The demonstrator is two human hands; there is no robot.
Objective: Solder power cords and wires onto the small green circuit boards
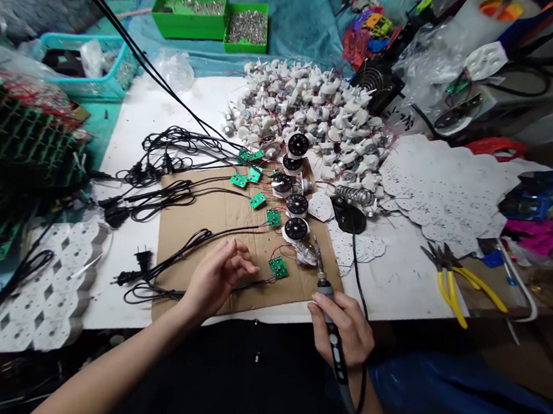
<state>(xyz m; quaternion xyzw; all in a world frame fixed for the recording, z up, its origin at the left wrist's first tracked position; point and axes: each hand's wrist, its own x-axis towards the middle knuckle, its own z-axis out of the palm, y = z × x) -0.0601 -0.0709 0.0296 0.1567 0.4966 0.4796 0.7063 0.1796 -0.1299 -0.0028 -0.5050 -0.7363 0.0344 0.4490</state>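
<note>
My right hand (345, 329) grips a soldering iron (335, 345) with a dark handle and buttons; its metal tip points up and away, over the cardboard. My left hand (223, 271) hovers above the left part of the cardboard (201, 198), fingers loosely bent and apart, holding nothing that I can see. Just right of it lies a small green circuit board (278, 267) with thin wires. Beyond the iron's tip is a small whitish motor unit (307, 254), partly hidden. Several round black dials (297, 228) stand in a column, wired to more green boards (257, 200).
Black plug cords (182, 192) lie coiled at left, near stacked circuit panels (18, 135). A heap of white motor parts (313, 111) fills the back. Green trays (189, 11) hold small metal pieces. Yellow-handled pliers (449, 282), white sheets (445, 187) and a coiled iron stand (356, 195) lie right.
</note>
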